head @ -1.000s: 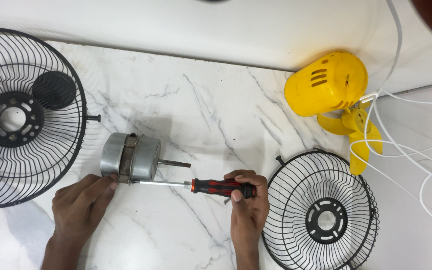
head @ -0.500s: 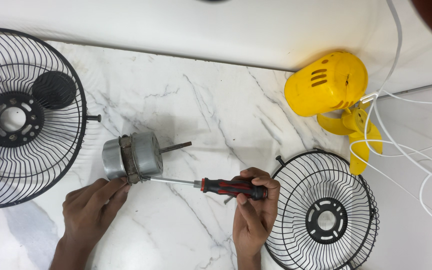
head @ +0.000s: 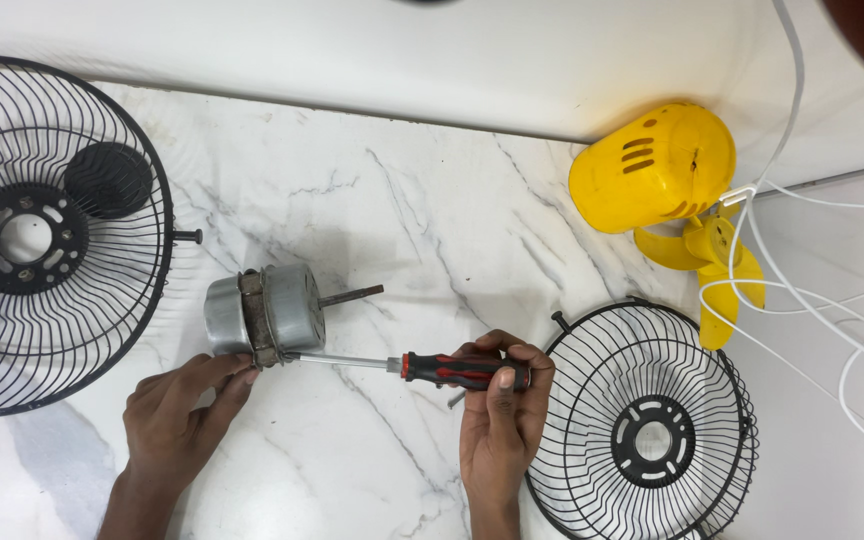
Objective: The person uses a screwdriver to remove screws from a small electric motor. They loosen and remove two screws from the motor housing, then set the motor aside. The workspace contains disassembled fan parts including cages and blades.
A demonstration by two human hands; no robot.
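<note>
— What is being held?

— A red and black screwdriver [head: 432,367] is gripped in the closed right hand [head: 500,425]. Its tip is pressed against the near side of the grey motor [head: 264,312].

— And the motor?

— It is steadied on the white marble table [head: 432,190] by the fingertips of the left hand [head: 180,420], which is curled against it.

— What is seen around?

— A big black grille [head: 47,235] is laid far left, a smaller grille [head: 647,430] near right, and a yellow cover [head: 652,165] far right.
</note>
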